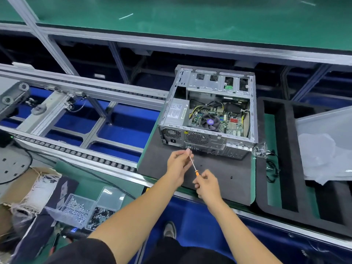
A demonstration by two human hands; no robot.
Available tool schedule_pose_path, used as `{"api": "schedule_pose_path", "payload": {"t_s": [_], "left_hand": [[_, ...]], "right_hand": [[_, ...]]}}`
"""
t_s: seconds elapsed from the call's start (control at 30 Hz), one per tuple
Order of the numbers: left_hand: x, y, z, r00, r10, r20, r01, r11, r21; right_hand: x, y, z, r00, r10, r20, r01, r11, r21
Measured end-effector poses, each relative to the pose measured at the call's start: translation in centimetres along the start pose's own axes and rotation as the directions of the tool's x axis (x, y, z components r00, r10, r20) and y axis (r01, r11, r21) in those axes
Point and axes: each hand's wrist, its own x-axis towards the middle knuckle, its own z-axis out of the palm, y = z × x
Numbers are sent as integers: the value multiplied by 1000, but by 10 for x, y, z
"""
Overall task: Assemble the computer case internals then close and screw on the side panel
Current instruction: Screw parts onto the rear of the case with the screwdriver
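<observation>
Lying on its side on a dark foam mat (219, 174), the open computer case (208, 111) shows its internals upward, its long axis running left to right across the workbench and its rear panel, with fan grilles and ports, facing the person. A motherboard (219, 121) with a round cooler fan (210, 122) sits inside, beside a grey power supply (176, 112) at the left end. Just in front of the case, the left hand (180, 162) pinches the thin metal shaft of a screwdriver (193, 164) near its tip, fingers curled, close to the rear ports. The right hand (207, 184) grips the orange handle, fingers closed around it. The tool slants from lower right up to upper left, tip toward the case. A clear compartment box of screws (80, 210) rests at lower left, well apart from the case.
</observation>
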Motion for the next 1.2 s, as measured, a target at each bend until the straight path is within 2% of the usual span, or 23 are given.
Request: {"api": "schedule_pose_path", "payload": {"t_s": [0.1, 0.33, 0.7, 1.2], "left_hand": [[14, 8, 2, 1000, -22, 3, 22, 999, 27], [41, 16, -5, 997, -65, 41, 64, 998, 29], [55, 24, -13, 989, -115, 89, 107, 990, 88], [61, 33, -6, 987, -120, 107, 100, 980, 175]], "right_hand": [[1, -6, 24, 995, 98, -14, -96, 991, 94], [16, -15, 61, 987, 116, -109, -91, 974, 210], [24, -2, 81, 978, 95, -185, -55, 976, 211], [28, -5, 85, 971, 128, -203, -76, 967, 244]]}}
